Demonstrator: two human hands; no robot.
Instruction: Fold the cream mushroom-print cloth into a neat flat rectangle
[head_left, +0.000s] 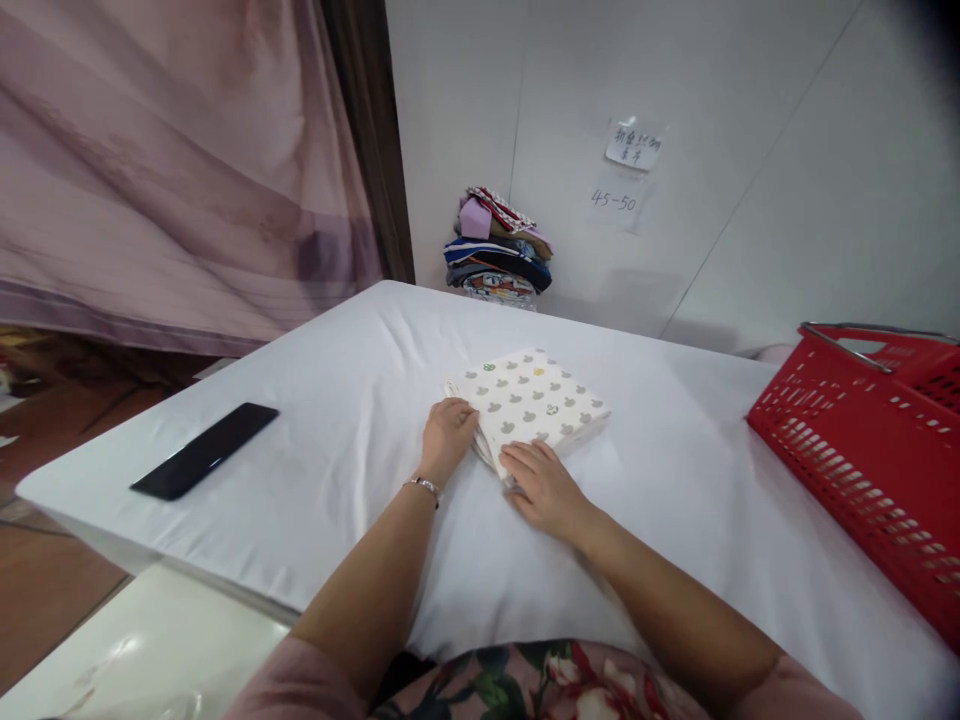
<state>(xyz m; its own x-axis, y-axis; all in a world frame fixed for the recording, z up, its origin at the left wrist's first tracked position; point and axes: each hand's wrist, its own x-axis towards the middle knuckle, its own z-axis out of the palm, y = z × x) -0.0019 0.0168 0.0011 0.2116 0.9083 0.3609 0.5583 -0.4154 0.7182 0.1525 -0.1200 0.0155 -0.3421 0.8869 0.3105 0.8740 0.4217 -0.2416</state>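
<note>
A folded white cloth with small grey prints lies on the white-covered table in front of me. At its left folded edge, where several layers show, my left hand pinches the fabric with its fingers closed. My right hand grips the near corner, fingers on top and the thumb low at the edge. The underside of the cloth is hidden.
To the right stands a red plastic basket with a metal handle. A flat black rectangular object lies on the left of the white tablecloth. Against the back wall is a stack of folded fabrics. A pink curtain hangs at left.
</note>
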